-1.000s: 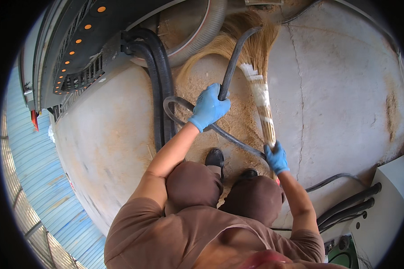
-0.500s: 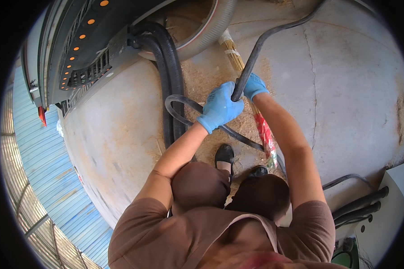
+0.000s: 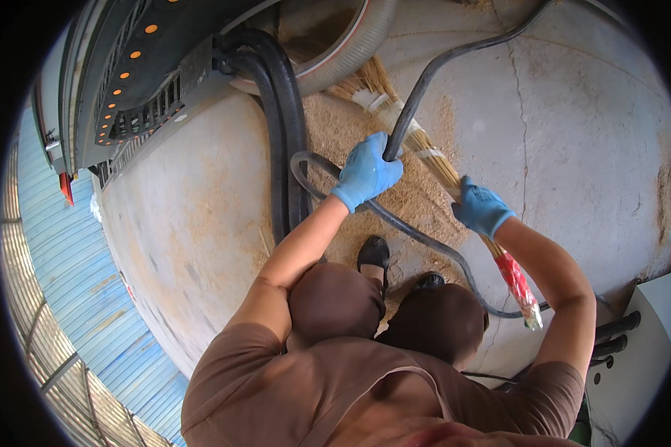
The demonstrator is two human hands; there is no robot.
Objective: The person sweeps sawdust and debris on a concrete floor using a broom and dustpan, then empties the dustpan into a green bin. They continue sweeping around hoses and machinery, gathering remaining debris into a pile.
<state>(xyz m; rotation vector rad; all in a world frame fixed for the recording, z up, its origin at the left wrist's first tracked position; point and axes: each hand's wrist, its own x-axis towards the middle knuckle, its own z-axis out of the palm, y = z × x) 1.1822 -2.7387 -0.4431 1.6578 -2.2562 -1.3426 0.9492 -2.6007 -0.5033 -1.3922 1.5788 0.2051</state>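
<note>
Viewpoint: downward from the head onto a crouching person in a brown shirt, knees and black shoes [image 3: 373,253] at centre.
Left hand [image 3: 367,171]: blue-gloved, closed around a dark hose [image 3: 425,82] that curves up to the top edge.
Right hand [image 3: 482,208]: blue-gloved, gripping the handle of a straw broom [image 3: 417,138].
Broom: lies slanted; bristles point up-left toward a ribbed duct [image 3: 350,52], red-wrapped handle end [image 3: 518,283] at lower right.
Floor [image 3: 574,127]: pale cracked concrete, strewn with sawdust [image 3: 335,127] around the bristles and hands.
Left side: black corrugated cables [image 3: 283,134] run down from a dark machine [image 3: 127,67] with orange lights.
Lower left: blue corrugated sheeting [image 3: 60,276].
</note>
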